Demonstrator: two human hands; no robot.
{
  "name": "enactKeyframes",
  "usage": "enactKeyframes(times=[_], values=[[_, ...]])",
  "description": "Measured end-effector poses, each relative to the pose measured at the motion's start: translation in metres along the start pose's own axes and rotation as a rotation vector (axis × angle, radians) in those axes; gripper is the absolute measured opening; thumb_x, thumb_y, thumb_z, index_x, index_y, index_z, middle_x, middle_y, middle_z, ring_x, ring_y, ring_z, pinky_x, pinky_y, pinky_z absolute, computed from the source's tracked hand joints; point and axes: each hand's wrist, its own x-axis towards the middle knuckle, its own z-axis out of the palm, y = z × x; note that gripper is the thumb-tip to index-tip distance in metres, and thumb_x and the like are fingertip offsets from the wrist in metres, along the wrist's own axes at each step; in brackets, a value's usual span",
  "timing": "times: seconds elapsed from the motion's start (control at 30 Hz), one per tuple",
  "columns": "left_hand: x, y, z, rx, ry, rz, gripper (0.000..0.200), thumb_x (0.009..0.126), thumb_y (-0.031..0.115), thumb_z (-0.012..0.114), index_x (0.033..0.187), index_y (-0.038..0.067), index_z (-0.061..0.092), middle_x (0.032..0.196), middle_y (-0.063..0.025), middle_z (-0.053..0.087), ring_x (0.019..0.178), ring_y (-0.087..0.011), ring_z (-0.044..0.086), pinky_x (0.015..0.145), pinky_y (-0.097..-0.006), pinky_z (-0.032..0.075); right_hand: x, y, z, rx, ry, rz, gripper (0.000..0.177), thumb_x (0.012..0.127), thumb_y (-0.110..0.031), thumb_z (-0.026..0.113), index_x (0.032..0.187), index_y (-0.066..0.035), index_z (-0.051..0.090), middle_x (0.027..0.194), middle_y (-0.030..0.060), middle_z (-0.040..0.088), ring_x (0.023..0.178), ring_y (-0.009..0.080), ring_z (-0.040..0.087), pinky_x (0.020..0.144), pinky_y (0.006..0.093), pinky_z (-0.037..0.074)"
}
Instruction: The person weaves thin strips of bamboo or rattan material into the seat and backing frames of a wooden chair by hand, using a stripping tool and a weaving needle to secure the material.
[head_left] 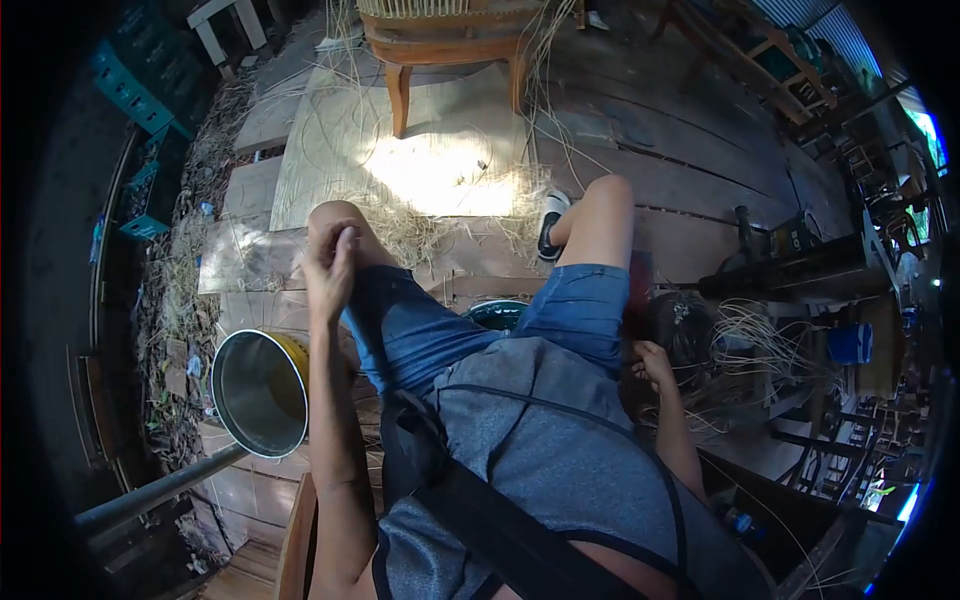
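My left hand [332, 262] hovers at or rests on my left knee, its fingers loosely bent with the thumb apart; nothing shows in it. Beside my right thigh, my right hand [655, 367] is low, with its fingers curled in. Whether it holds a thin strand cannot be made out. To its right lies a loose bundle of pale cane strands [755, 340]. Ahead of my knees stands a wooden chair [440, 50] with a slatted or woven pale part on top. Long cane strands [548, 60] hang down at its sides.
A yellow metal bucket [218, 400] stands at my left, near a grey pipe [165, 490]. A dark green basin [498, 314] sits between my thighs. Shavings [420, 235] litter the sheet [320, 130] on the floor. Teal crates [130, 90] stand far left, a blue container [850, 344] right.
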Motion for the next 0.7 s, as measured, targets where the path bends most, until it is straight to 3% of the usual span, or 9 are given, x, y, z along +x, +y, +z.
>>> enactKeyframes(times=[0.17, 0.23, 0.37, 0.4, 0.47, 0.5, 0.53, 0.6, 0.7], values=[[-0.001, 0.002, 0.029, 0.28, 0.039, 0.048, 0.021, 0.092, 0.01, 0.054, 0.108, -0.002, 0.061, 0.093, -0.0129, 0.068, 0.09, -0.0185, 0.065, 0.081, -0.0267, 0.049, 0.031, 0.09, 0.0, 0.038, -0.098, 0.108, 0.025, 0.092, -0.025, 0.052, 0.103, -0.005, 0.062, 0.082, 0.0093, 0.064, 0.059, 0.0163, 0.06, 0.048, 0.0273, 0.043], [-0.005, 0.001, 0.031, 0.37, 0.105, 0.065, 0.021, 0.089, 0.015, 0.059, 0.106, 0.003, 0.064, 0.091, -0.014, 0.068, 0.085, -0.0211, 0.067, 0.076, -0.0307, 0.051, 0.028, 0.1, 0.006, 0.053, -0.124, 0.134, 0.024, 0.091, -0.025, 0.053, 0.1, -0.004, 0.062, 0.082, 0.01, 0.064, 0.065, 0.0204, 0.062, 0.055, 0.034, 0.047], [-0.022, 0.007, 0.018, 0.479, 0.142, 0.008, 0.021, 0.089, 0.014, 0.058, 0.106, 0.002, 0.063, 0.092, -0.014, 0.067, 0.087, -0.0223, 0.066, 0.078, -0.0315, 0.05, 0.05, 0.089, 0.008, 0.083, -0.244, 0.25, 0.025, 0.091, -0.023, 0.054, 0.104, -0.003, 0.062, 0.084, 0.0102, 0.065, 0.066, 0.0208, 0.062, 0.057, 0.0346, 0.049], [-0.031, 0.001, 0.008, 0.483, 0.159, 0.08, 0.02, 0.088, 0.012, 0.059, 0.105, 0.002, 0.063, 0.094, -0.0147, 0.066, 0.089, -0.023, 0.065, 0.08, -0.0317, 0.049, 0.055, 0.082, 0.007, -0.144, -0.198, 0.021, 0.025, 0.091, -0.022, 0.054, 0.105, -0.003, 0.061, 0.084, 0.0099, 0.065, 0.066, 0.0205, 0.062, 0.057, 0.0343, 0.05], [-0.019, -0.003, 0.006, 0.42, 0.243, 0.38, 0.018, 0.089, 0.009, 0.057, 0.104, 0.0, 0.061, 0.093, -0.016, 0.063, 0.088, -0.0225, 0.062, 0.083, -0.0307, 0.047, 0.094, 0.008, 0.017, -0.325, -0.094, -0.332, 0.025, 0.091, -0.021, 0.054, 0.107, -0.003, 0.06, 0.084, 0.0096, 0.065, 0.065, 0.0202, 0.062, 0.056, 0.034, 0.05], [-0.03, 0.004, 0.009, 0.309, 0.255, 0.066, 0.017, 0.09, 0.009, 0.056, 0.103, -0.001, 0.061, 0.089, -0.0156, 0.063, 0.086, -0.0211, 0.061, 0.082, -0.0308, 0.047, 0.086, -0.035, 0.018, -0.345, -0.058, -0.248, 0.024, 0.091, -0.02, 0.053, 0.108, -0.004, 0.06, 0.083, 0.0085, 0.065, 0.064, 0.0183, 0.061, 0.054, 0.0327, 0.05], [-0.032, 0.03, 0.02, 0.138, 0.289, -0.035, 0.017, 0.09, 0.01, 0.056, 0.103, -0.001, 0.06, 0.087, -0.0145, 0.062, 0.086, -0.02, 0.061, 0.081, -0.0308, 0.048, 0.061, -0.047, 0.015, -0.373, -0.044, -0.11, 0.024, 0.091, -0.019, 0.053, 0.109, -0.005, 0.059, 0.082, 0.0075, 0.064, 0.063, 0.0165, 0.06, 0.052, 0.0315, 0.049], [-0.025, 0.025, 0.016, 0.478, 0.3, 0.231, 0.017, 0.087, 0.009, 0.057, 0.102, 0.001, 0.061, 0.094, -0.0148, 0.064, 0.089, -0.0277, 0.063, 0.078, -0.0339, 0.048, 0.063, -0.116, 0.015, -0.229, -0.124, -0.16, 0.024, 0.093, -0.022, 0.051, 0.109, -0.006, 0.059, 0.079, 0.0051, 0.063, 0.061, 0.0124, 0.058, 0.049, 0.0291, 0.047], [0.004, 0.03, 0.026, 0.648, 0.247, 0.291, 0.032, 0.083, 0.016, 0.062, 0.112, 0.005, 0.059, 0.111, -0.0148, 0.061, 0.11, -0.0327, 0.052, 0.099, -0.0418, 0.035, 0.074, -0.227, 0.017, -0.084, -0.064, -0.404, 0.023, 0.095, -0.023, 0.05, 0.109, -0.005, 0.058, 0.076, 0.0028, 0.06, 0.057, 0.0082, 0.054, 0.047, 0.0226, 0.043]])
